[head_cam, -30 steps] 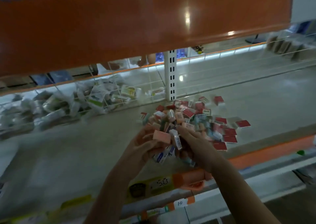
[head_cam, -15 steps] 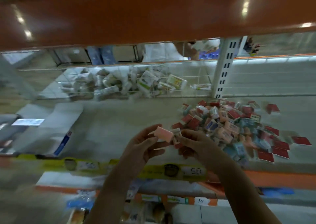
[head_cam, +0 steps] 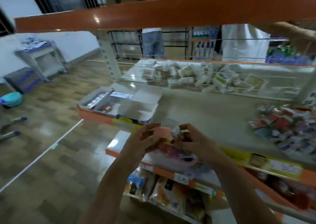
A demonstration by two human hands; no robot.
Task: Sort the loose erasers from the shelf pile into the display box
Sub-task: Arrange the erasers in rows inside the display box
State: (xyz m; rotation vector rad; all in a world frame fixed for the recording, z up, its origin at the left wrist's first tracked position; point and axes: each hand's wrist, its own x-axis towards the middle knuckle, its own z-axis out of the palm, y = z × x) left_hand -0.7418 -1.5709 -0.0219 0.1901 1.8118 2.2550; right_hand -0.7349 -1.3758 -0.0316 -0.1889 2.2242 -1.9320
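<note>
My left hand (head_cam: 142, 140) pinches a pink eraser (head_cam: 162, 132) in front of the shelf edge. Beside it, my right hand (head_cam: 193, 140) grips a few small wrapped erasers (head_cam: 177, 133), and the two hands nearly touch. The pile of loose erasers (head_cam: 289, 129), red, blue and white, lies on the shelf (head_cam: 205, 107) at the right. An open white display box (head_cam: 119, 104) sits at the shelf's left end, beyond and left of my hands, with a row of erasers along its left side.
An orange upper shelf beam (head_cam: 153, 13) runs overhead. Wire dividers fence off white packets (head_cam: 196, 76) at the back of the shelf. Packaged goods fill the lower shelf (head_cam: 171, 194). Another person's arm (head_cam: 294, 33) reaches in at the top right. Floor lies to the left.
The view has swung left, so the pile now lies far right and the display box has come into sight. My hands, still holding the erasers, have travelled left away from the pile.
</note>
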